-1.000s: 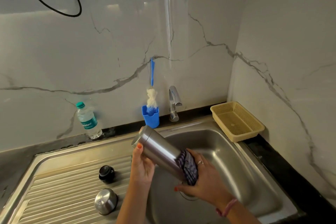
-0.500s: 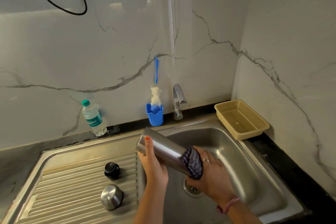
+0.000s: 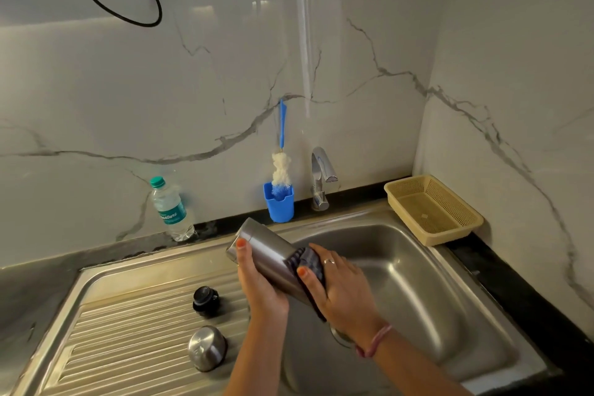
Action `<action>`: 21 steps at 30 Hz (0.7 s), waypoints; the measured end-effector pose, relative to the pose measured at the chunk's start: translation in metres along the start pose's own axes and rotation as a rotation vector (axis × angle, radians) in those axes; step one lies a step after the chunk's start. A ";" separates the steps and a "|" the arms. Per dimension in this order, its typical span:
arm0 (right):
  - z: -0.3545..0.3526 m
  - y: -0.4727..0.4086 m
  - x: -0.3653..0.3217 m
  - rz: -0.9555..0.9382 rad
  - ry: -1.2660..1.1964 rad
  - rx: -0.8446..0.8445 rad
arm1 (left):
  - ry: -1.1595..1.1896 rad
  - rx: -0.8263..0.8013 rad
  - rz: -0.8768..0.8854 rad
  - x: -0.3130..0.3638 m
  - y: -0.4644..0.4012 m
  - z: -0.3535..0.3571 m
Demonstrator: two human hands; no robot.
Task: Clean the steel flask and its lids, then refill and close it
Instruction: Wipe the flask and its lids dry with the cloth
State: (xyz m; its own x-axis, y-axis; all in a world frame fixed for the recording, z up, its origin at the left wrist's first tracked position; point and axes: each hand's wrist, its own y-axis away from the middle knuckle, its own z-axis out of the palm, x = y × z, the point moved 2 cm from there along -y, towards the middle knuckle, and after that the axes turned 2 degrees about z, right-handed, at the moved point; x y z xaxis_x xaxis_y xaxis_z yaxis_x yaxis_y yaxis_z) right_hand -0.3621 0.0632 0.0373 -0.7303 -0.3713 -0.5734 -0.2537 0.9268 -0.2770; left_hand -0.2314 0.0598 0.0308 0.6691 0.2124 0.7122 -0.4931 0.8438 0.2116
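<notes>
Right hand (image 3: pixel 345 288): fingers curled around a dark scrub cloth (image 3: pixel 307 262), pressing it onto the steel flask (image 3: pixel 273 252) about midway along the body. Left hand (image 3: pixel 260 283): fingers wrapped round the flask just below its far end, one fingertip lying along the wall. Both hands are holding something, neither is free.

Flask is tilted, far end up-left, near end down-right behind the right hand, held over the left edge of the sink basin (image 3: pixel 418 283). Can't tell which end is the mouth. No water visibly running from the tap (image 3: pixel 321 177).

Both lids are off, sitting on the ribbed drainboard (image 3: pixel 128 331) left of the basin: black inner lid (image 3: pixel 205 299) farther, steel outer cap (image 3: pixel 207 347) nearer, apart from each other.

Against the far wall: bottle brush (image 3: pixel 281 167) standing in a blue holder (image 3: pixel 279 206), water bottle (image 3: pixel 170 210) further left, still capped. Beige basket (image 3: pixel 432 209) at the far right corner.

My read: early stage. Outside scrub of the flask is in progress. Whether the lids have been washed can't be told from here. Likely left: inside of the flask with the brush, rinse, the lids if not done, refill (probably from the water bottle), fit both lids.
</notes>
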 end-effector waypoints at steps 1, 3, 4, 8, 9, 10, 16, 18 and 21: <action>0.000 -0.006 -0.009 -0.010 -0.021 0.004 | -0.003 -0.033 0.001 0.000 0.000 0.001; -0.002 -0.019 -0.027 -0.036 -0.070 0.023 | -0.011 -0.154 0.001 -0.002 0.004 0.006; -0.005 -0.025 -0.037 -0.046 -0.090 0.039 | -0.023 -0.192 0.007 -0.005 0.007 0.008; -0.015 -0.045 -0.064 -0.078 -0.164 0.080 | -0.081 -0.226 -0.057 -0.016 0.016 0.011; -0.016 -0.047 -0.067 -0.091 -0.181 0.081 | -0.076 -0.239 -0.068 -0.018 0.016 0.009; -0.015 -0.048 -0.069 -0.106 -0.193 0.078 | -0.075 -0.257 -0.068 -0.018 0.015 0.007; -0.004 -0.036 -0.049 -0.101 -0.293 -0.002 | -0.099 -0.261 -0.011 -0.008 0.011 0.002; 0.001 -0.028 -0.036 -0.042 -0.329 -0.073 | -0.100 -0.231 -0.061 -0.007 0.009 -0.003; 0.007 -0.010 -0.008 0.051 -0.389 -0.135 | -0.127 -0.173 -0.114 -0.001 0.005 -0.008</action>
State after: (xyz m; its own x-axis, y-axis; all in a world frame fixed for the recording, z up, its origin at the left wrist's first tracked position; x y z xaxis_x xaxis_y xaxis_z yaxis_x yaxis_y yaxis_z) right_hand -0.3488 0.0560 0.0391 -0.4564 -0.2947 -0.8396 -0.3235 0.9339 -0.1519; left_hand -0.2299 0.0674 0.0256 0.6340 0.0562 0.7713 -0.3084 0.9330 0.1855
